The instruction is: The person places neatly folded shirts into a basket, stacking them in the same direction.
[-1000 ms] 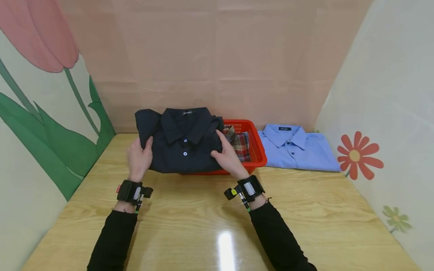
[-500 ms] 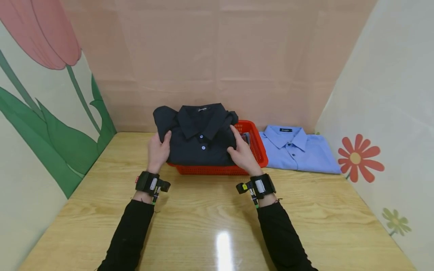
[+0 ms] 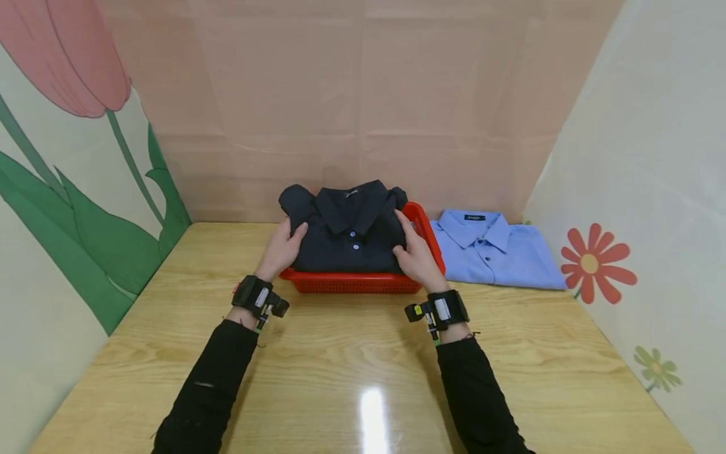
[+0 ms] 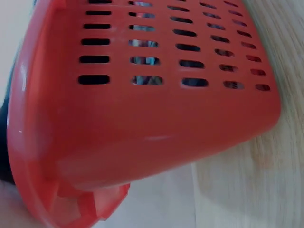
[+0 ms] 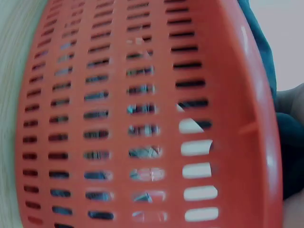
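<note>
A folded black button-up shirt, collar toward the back wall, lies over the opening of the red plastic basket. My left hand grips the shirt's left side, thumb on top. On the opposite side my right hand holds it the same way, its other fingers partly under the cloth. In the left wrist view, the slotted wall of the basket fills most of the picture. Bits of patterned cloth show through the slots of the basket in the right wrist view.
Right of the basket, a folded light-blue shirt lies on the wooden table. A pinkish backdrop rises behind the basket, and flower-printed walls flank both sides.
Both hands have carried the black shirt rightward and down, from left of and above the basket to over its opening. It now covers the plaid cloth seen inside earlier.
</note>
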Demonstrator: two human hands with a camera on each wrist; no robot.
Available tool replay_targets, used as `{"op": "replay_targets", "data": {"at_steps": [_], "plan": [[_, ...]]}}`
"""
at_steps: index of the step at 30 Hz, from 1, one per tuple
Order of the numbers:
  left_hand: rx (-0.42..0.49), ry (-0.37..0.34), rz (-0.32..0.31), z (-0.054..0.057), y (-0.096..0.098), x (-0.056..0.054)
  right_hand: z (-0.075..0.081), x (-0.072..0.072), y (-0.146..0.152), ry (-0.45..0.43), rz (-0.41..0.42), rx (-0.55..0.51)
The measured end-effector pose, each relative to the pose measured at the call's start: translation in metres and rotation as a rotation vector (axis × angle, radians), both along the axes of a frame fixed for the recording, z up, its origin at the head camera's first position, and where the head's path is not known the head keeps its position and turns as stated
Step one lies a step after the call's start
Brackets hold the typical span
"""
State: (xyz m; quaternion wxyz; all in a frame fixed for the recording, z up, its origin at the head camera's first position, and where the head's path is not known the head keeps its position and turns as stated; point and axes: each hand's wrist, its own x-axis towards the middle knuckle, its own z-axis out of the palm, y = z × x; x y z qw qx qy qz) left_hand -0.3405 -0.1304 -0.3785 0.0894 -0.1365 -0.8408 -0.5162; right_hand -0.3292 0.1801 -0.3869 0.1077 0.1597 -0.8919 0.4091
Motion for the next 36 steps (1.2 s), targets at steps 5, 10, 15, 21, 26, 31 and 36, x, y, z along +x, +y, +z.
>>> {"op": "replay_targets", "data": {"at_steps": [5,10,15,21,26,31,36], "plan": [[-0.019,-0.105,-0.154,0.002,0.003,-0.003,-0.003,-0.003,0.008,0.004,-0.035,0.037],[-0.081,-0.141,-0.206,0.003,0.008,-0.007,-0.004,-0.005,0.014,0.004,-0.046,0.069],[-0.199,-0.151,-0.156,0.002,0.014,-0.009,-0.004,-0.005,0.017,-0.011,-0.053,0.113],[-0.273,-0.155,-0.111,-0.002,0.019,-0.009,-0.005,-0.006,0.017,-0.049,-0.070,0.164],[-0.297,-0.123,-0.097,-0.004,0.019,-0.009,-0.006,-0.007,0.015,-0.087,-0.077,0.187],[-0.317,-0.097,-0.071,-0.005,0.018,-0.008,-0.009,-0.010,0.012,-0.086,-0.081,0.205],[-0.359,-0.079,-0.048,-0.008,0.018,-0.011,-0.009,-0.013,0.010,-0.077,-0.091,0.220]]}}
